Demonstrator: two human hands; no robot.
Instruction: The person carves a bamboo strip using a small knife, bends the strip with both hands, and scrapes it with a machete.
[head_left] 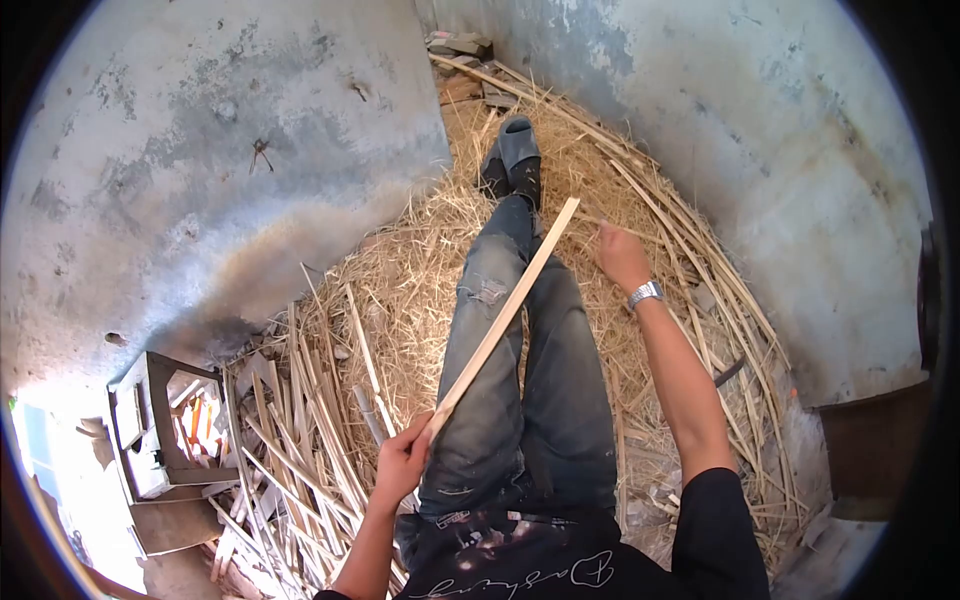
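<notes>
A flat, pale wooden strip (505,315) lies slantwise over my outstretched legs in jeans (565,390). My left hand (404,458) is closed round its lower end, near my left thigh. Beyond my right knee, my right hand (622,255), with a metal watch on the wrist, is closed to the right of the strip's upper end. Something thin and blurred sticks out from its fingers toward the strip; I cannot make out what it is.
Shavings (400,265) cover the floor around my legs and crossed feet. Long strips (700,250) curve along the right wall, and more strips (320,410) are piled at left beside an open-framed box (160,480). Stained walls (250,110) stand on both sides.
</notes>
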